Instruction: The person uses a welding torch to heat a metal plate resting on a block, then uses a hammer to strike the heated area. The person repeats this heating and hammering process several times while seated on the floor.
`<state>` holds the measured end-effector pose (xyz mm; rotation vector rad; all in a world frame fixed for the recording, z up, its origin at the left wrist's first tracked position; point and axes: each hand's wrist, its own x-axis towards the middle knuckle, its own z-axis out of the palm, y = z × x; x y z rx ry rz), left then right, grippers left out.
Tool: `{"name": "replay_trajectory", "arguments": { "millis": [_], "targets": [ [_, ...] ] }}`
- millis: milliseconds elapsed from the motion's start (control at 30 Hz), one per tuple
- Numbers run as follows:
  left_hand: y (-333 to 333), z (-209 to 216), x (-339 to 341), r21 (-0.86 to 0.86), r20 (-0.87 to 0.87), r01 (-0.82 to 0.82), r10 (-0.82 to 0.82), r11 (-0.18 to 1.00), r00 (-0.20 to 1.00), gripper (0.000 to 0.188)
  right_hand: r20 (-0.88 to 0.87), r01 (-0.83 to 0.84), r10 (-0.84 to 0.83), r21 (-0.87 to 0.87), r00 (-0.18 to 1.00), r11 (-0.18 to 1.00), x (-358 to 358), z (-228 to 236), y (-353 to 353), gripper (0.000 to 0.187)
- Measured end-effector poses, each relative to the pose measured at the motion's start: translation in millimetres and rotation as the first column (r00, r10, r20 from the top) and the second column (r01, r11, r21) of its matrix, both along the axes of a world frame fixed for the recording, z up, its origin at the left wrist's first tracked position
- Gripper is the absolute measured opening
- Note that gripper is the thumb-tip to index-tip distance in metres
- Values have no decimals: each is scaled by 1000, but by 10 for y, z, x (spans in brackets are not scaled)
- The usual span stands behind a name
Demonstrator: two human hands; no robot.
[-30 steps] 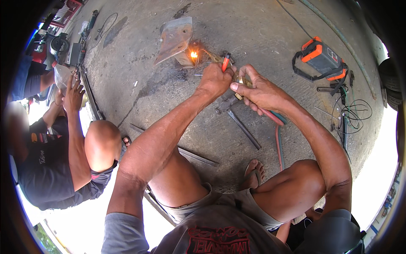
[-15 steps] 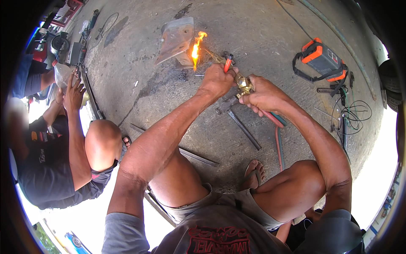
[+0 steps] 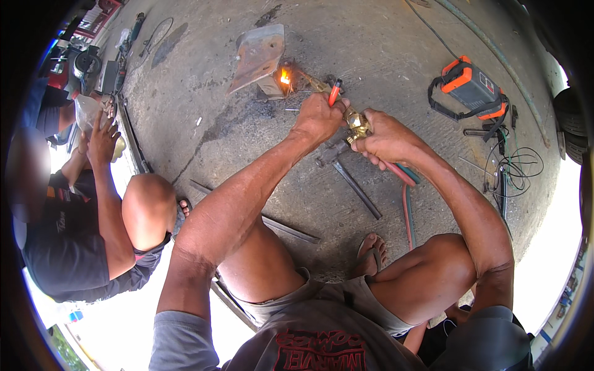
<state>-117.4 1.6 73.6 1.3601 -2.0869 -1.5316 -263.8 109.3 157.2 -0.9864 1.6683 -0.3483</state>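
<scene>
One cutting torch (image 3: 322, 86) runs across the far middle of the concrete floor (image 3: 383, 43), and both of the person's hands are on it; the left hand (image 3: 318, 117) is curled tight around the torch just near of its one red lever (image 3: 334, 94), fingers wrapped fully round with no gap showing; the right hand (image 3: 387, 139) is closed round the brass valve end (image 3: 357, 123), just right of the left hand, fingers folded in and thumb over the top; one small orange flame (image 3: 285, 76) burns at the torch tip, at the lower edge of one rusty metal plate (image 3: 257, 57) that lies tilted on the floor to the far left of the hands; two hoses (image 3: 406, 191), one red and one green, run side by side from under the right hand toward the person's right knee; one dark steel bar (image 3: 357, 188) lies on the floor just near of the hands, and one long flat strip (image 3: 260, 216) passes under the left forearm; one orange and black machine (image 3: 471, 86) with a strap sits far right, well apart from the hands, with a tangle of black cables (image 3: 516, 164) near of it; one bare foot in a sandal (image 3: 370, 253) rests between the knees; a second person (image 3: 80, 229) squats at the left, both of their hands raised around a clear bag (image 3: 86, 111).
</scene>
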Motion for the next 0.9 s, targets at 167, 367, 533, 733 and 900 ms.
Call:
{"name": "replay_trajectory", "arguments": {
  "millis": [167, 367, 533, 733, 900],
  "targets": [
    [15, 67, -5, -3, 6, 6, -6, 1000, 1000, 45, -28, -11, 12, 11, 1000, 1000, -14, -32, 4, 31],
    [30, 112, 4, -7, 11, 6, -6, 1000, 1000, 47, -43, -12, 12, 10, 999, 1000, 0, -25, 9, 32],
    [26, 99, 13, 3, 6, -4, 4, 1000, 1000, 47, -44, -23, 23, 9, 999, 1000, 12, -17, 3, 31],
    [36, 138, 5, 15, 13, -1, 1, 1000, 1000, 48, -55, -27, 27, 8, 998, 1000, 3, -35, 2, 32],
    [18, 85, 28, 9, 22, 4, -4, 1000, 1000, 47, -54, -31, 31, 5, 998, 1000, 31, -14, 1, 32]
  ]
}}
